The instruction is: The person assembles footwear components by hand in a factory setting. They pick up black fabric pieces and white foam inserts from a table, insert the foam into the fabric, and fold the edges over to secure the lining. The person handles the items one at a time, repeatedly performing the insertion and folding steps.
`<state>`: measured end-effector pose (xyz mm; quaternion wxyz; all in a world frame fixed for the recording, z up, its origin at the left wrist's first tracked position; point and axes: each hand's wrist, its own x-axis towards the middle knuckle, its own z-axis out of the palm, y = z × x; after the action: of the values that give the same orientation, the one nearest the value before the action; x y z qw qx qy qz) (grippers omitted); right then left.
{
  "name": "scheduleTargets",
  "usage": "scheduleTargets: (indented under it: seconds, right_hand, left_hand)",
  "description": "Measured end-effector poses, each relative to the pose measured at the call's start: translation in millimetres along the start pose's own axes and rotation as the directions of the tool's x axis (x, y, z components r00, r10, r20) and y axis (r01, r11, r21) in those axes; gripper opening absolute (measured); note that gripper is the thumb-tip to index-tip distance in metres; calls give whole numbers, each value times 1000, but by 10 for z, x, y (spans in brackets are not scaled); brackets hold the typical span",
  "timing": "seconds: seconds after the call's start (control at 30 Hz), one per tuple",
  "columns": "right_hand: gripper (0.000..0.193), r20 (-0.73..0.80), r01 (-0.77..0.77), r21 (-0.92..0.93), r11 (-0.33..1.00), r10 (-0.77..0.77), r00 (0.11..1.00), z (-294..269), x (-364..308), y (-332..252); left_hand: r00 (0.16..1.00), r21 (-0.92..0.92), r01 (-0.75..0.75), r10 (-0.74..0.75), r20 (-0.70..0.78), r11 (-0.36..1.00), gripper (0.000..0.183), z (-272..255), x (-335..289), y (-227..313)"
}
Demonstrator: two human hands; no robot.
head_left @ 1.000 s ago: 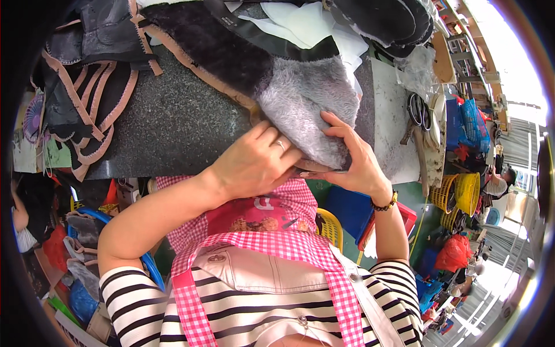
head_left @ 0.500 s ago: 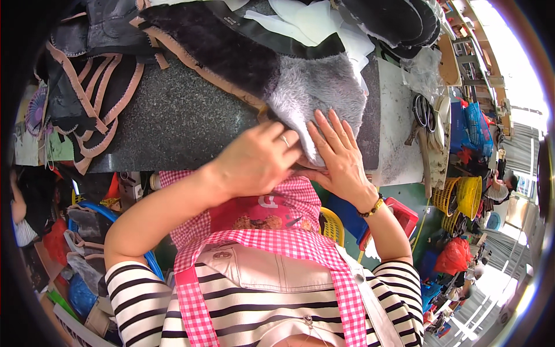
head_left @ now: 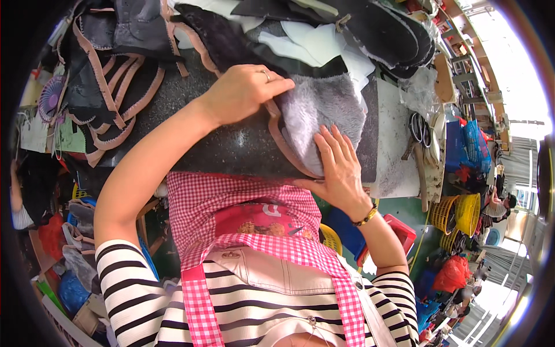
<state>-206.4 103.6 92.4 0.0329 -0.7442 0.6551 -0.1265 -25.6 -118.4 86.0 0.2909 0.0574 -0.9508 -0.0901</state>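
A boot-upper-like piece with grey plush lining lies at the table's near edge, running into a black fuzzy part at the upper left. A pinkish-tan strip borders its left side. My left hand, a ring on one finger, is closed at that bordered edge where grey meets black; its fingertips are partly hidden. My right hand lies flat on the lower right of the grey plush, fingers stretched out, thumb toward the table edge.
Black pieces with tan zigzag-stitched borders pile up at the left. White sheets and dark sole-shaped pieces lie at the back. Black-handled scissors rest at the right. Yellow baskets stand beyond the table.
My left hand has moved up and left along the bordered edge. The grey plush lies flatter, with its tan strip now showing. My right hand has shifted slightly down.
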Motion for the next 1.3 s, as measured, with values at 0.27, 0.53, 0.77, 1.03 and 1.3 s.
scheduleTargets:
  seconds: [0.27, 0.53, 0.77, 1.03, 1.3]
  right_hand:
    - [48, -224, 125, 106, 987, -99, 970, -936, 98, -271]
    - [98, 106, 248, 611, 751, -389, 915, -1525, 83, -660]
    - [69, -120, 389, 678, 623, -429, 895, -1080, 5, -565]
    - [44, 36, -14, 920, 392, -50, 998, -944, -30, -414]
    - [30, 279, -279, 957, -84, -12, 960, -725, 63, -261]
  left_hand:
    - [849, -39, 390, -342, 403, 920, 29, -1278, 290, 635]
    - [596, -342, 774, -430, 678, 533, 31, -1787, -231, 1046]
    - [414, -307, 896, -351, 840, 322, 34, -1882, -570, 1237]
    - [706, -505, 636, -177, 685, 583, 30, -1851, -678, 1291]
    - [783, -469, 525, -187, 594, 710, 35, -1664, -669, 1275]
